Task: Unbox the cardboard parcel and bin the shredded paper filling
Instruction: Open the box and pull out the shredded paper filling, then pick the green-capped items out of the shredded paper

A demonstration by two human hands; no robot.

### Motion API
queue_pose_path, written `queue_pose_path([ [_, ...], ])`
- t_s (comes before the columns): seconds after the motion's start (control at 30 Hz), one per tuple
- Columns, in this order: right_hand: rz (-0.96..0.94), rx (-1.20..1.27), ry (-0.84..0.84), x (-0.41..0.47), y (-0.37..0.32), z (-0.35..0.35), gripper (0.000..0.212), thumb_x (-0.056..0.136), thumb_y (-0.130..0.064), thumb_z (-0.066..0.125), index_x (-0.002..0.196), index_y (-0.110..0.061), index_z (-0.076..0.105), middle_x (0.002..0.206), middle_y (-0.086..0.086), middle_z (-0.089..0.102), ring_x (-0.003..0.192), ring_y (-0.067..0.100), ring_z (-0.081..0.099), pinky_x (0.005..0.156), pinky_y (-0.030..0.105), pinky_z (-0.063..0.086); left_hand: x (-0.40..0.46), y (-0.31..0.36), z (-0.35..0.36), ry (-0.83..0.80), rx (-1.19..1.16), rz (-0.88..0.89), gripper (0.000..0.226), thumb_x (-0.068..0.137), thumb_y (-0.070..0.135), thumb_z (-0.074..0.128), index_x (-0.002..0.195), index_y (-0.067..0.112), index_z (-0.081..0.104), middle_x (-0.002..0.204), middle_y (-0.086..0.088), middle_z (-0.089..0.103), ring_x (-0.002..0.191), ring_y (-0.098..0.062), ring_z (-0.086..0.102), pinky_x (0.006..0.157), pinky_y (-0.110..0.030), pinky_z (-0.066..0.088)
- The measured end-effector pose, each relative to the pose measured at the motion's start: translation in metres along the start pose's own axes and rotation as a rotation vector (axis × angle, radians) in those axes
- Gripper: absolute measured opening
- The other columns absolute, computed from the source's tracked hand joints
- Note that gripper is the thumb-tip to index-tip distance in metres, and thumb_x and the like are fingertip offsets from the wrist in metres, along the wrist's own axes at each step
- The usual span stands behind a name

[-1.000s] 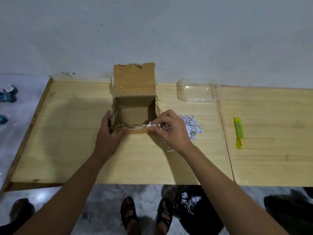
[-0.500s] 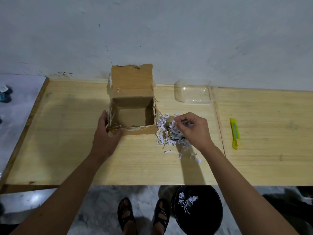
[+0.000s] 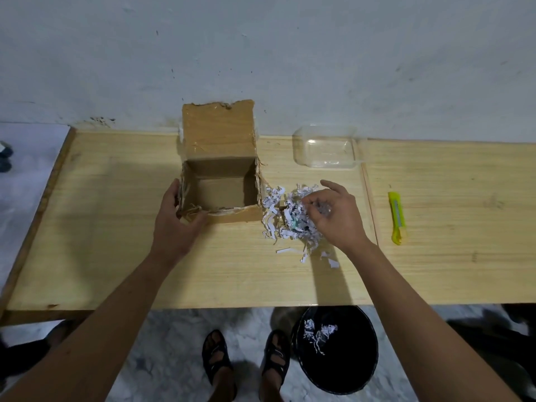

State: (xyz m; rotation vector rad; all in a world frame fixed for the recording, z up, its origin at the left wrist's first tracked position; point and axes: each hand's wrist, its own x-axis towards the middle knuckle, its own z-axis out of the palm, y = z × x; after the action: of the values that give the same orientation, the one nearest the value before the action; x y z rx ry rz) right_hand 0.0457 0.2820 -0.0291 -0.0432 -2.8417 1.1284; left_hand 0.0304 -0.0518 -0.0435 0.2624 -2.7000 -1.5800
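Note:
An open cardboard box (image 3: pixel 222 195) stands on the wooden table (image 3: pixel 116 256), its lid flap upright against the wall and its inside looking empty. My left hand (image 3: pixel 174 224) grips the box's near left corner. A pile of white shredded paper (image 3: pixel 287 221) lies on the table just right of the box. My right hand (image 3: pixel 336 216) hovers over the right side of that pile with fingers spread and loosely curled, its fingertips touching the shreds. A black bin (image 3: pixel 336 349) stands on the floor below the table's edge with a few shreds inside.
A clear plastic container (image 3: pixel 326 146) sits near the wall behind the pile. A yellow utility knife (image 3: pixel 397 217) lies to the right, past a seam in the table. My sandalled feet (image 3: pixel 246 364) stand left of the bin.
My right hand moved from the box's front rim to the right with a pinch of shreds, set them on the pile and spread its fingers. My left hand stayed on the box.

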Motion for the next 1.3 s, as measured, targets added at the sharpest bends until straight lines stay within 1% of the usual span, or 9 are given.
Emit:
queue_pose_path([
  [0.1, 0.04, 0.004, 0.019, -0.002, -0.011, -0.005, 0.023, 0.088, -0.006, 0.069, 0.1, -0.023, 0.08, 0.109, -0.024, 0.053, 0.138, -0.002, 0.03, 0.113, 0.029, 0.021, 0.0, 0.0, -0.001, 0.005, 0.005, -0.012, 0.086, 0.086, 0.008, 0.076, 0.159, 0.017, 0.031, 0.151, -0.001, 0.051, 0.128, -0.01, 0.055, 0.095, -0.001, 0.04],
  [0.2, 0.007, 0.03, 0.022, -0.001, -0.012, -0.005, 0.028, 0.088, -0.003, 0.068, 0.099, -0.026, 0.079, 0.109, -0.032, 0.049, 0.137, -0.002, 0.032, 0.112, 0.029, 0.024, 0.001, 0.0, -0.002, 0.002, 0.002, -0.01, 0.085, 0.086, 0.007, 0.076, 0.158, 0.016, 0.032, 0.149, -0.001, 0.051, 0.127, -0.007, 0.054, 0.096, 0.0, 0.04],
  [0.37, -0.072, 0.075, 0.026, 0.003, -0.002, 0.001, 0.011, 0.092, -0.017, 0.075, 0.099, -0.024, 0.079, 0.098, -0.016, 0.073, 0.119, 0.013, 0.061, 0.101, 0.038, 0.049, -0.001, -0.002, -0.007, 0.011, 0.041, 0.039, 0.089, 0.084, 0.016, 0.079, 0.158, 0.014, 0.029, 0.158, -0.005, 0.042, 0.142, -0.017, 0.045, 0.118, -0.039, 0.04],
  [0.5, -0.069, 0.072, 0.029, 0.0, -0.002, 0.003, 0.012, 0.098, -0.028, 0.068, 0.103, -0.025, 0.078, 0.104, -0.011, 0.074, 0.125, 0.016, 0.058, 0.097, 0.025, 0.042, -0.007, 0.014, 0.002, 0.102, 0.211, 0.288, 0.084, 0.082, 0.012, 0.078, 0.153, 0.005, 0.034, 0.155, -0.014, 0.039, 0.148, -0.024, 0.036, 0.117, -0.015, 0.029],
  [0.6, -0.067, 0.063, -0.021, -0.004, 0.005, -0.001, 0.012, 0.093, -0.032, 0.074, 0.105, -0.028, 0.075, 0.115, -0.011, 0.072, 0.134, 0.016, 0.051, 0.105, 0.027, 0.039, -0.011, 0.041, 0.023, 0.077, 0.273, 0.525, 0.078, 0.081, 0.013, 0.079, 0.148, 0.002, 0.041, 0.153, -0.016, 0.041, 0.152, -0.026, 0.031, 0.122, -0.027, 0.031],
  [0.8, -0.077, -0.014, -0.207, -0.018, 0.026, -0.008, 0.097, 0.061, -0.07, 0.082, 0.146, -0.037, 0.049, 0.163, -0.004, 0.028, 0.151, 0.021, 0.026, 0.116, 0.042, 0.033, -0.032, 0.079, 0.078, -0.432, 0.378, 0.678, 0.092, 0.086, 0.038, 0.076, 0.159, 0.015, 0.026, 0.164, -0.002, 0.025, 0.155, -0.014, 0.02, 0.125, -0.041, 0.029],
  [1.0, -0.044, -0.026, -0.311, -0.015, 0.048, -0.001, 0.133, 0.054, -0.046, 0.098, 0.161, -0.03, 0.021, 0.167, -0.001, 0.014, 0.154, 0.021, 0.024, 0.114, 0.043, 0.039, -0.022, 0.067, 0.128, -0.744, 0.495, 0.533, 0.133, 0.076, 0.05, 0.085, 0.162, 0.02, -0.012, 0.17, 0.01, -0.015, 0.158, -0.012, -0.009, 0.126, -0.03, 0.007],
  [1.13, -0.116, -0.055, -0.278, -0.009, 0.06, 0.003, 0.112, 0.065, -0.04, 0.095, 0.157, -0.019, 0.034, 0.154, 0.003, 0.041, 0.143, 0.019, 0.041, 0.114, 0.039, 0.042, -0.005, 0.056, 0.149, -0.743, 0.553, 0.468, 0.132, 0.075, 0.043, 0.088, 0.162, 0.019, -0.009, 0.173, -0.003, -0.003, 0.16, -0.022, 0.0, 0.13, -0.04, 0.011],
  [1.3, -0.177, -0.011, -0.209, -0.001, 0.057, 0.0, 0.071, 0.075, -0.044, 0.082, 0.136, -0.015, 0.061, 0.129, 0.002, 0.062, 0.116, 0.015, 0.061, 0.095, 0.026, 0.049, 0.002, 0.055, 0.156, -0.632, 0.514, 0.514, 0.092, 0.088, 0.032, 0.079, 0.161, 0.024, 0.023, 0.161, -0.001, 0.039, 0.148, -0.023, 0.036, 0.118, -0.038, 0.033],
])
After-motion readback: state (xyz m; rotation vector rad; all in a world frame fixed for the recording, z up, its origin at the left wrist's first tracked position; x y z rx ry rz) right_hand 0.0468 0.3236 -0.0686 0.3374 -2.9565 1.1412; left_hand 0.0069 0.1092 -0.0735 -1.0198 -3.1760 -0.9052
